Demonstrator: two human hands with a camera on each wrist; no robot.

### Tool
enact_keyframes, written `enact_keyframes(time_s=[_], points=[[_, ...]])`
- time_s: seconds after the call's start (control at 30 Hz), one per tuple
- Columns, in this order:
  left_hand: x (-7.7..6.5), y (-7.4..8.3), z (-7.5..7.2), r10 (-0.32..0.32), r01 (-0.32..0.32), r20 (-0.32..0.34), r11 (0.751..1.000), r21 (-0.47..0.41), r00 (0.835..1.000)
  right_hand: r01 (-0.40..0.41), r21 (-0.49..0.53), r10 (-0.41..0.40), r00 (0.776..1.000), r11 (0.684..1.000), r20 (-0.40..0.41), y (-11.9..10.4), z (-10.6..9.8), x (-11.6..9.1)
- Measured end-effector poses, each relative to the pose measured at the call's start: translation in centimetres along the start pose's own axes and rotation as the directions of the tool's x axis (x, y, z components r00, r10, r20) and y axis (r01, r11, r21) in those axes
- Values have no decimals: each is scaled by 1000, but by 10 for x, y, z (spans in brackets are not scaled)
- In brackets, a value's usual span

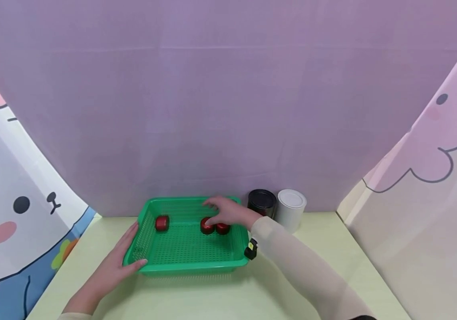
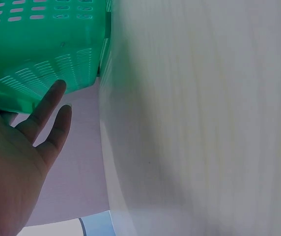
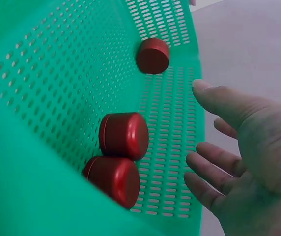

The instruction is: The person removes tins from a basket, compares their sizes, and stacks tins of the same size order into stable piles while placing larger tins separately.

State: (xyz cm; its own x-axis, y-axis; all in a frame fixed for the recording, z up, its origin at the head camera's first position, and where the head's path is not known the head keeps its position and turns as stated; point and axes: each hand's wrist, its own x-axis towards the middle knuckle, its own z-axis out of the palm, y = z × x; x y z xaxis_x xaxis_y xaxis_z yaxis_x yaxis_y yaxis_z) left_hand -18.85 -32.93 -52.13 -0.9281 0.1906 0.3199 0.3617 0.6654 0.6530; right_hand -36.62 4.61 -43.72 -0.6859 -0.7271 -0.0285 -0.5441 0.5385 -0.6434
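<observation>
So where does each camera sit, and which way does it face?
Head: worn on the person's head, looking forward and down at the green basket; shows left hand, right hand, right sleeve.
Left wrist: on that wrist, looking at the basket's outside and the tabletop; shows the left hand.
Right wrist: on that wrist, looking into the basket at three red cylinders; shows the right hand.
Shared: head and right wrist both show all three cylinders.
</observation>
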Motion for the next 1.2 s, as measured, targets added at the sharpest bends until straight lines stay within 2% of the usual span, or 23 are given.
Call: enact_keyframes(time_s=[0.23,0.43,0.63,1.2], points=[[1,-1,0,-5,5,3,1000,1,1000,-12,-31,15,997,999,82,-2,2,15],[0,0,0,2,-2,-3,1000,-8,1000,-45,-112,62,987,993,146,3,11,26],[-1,2,-1,-3,3,0,1000,-15,1000,-93,-153,114,984,984,139,10,18,30],[0,-1,1,1,-1,-12,1000,-3,1000,-99,-162,121,985,982,127,21,29,31]])
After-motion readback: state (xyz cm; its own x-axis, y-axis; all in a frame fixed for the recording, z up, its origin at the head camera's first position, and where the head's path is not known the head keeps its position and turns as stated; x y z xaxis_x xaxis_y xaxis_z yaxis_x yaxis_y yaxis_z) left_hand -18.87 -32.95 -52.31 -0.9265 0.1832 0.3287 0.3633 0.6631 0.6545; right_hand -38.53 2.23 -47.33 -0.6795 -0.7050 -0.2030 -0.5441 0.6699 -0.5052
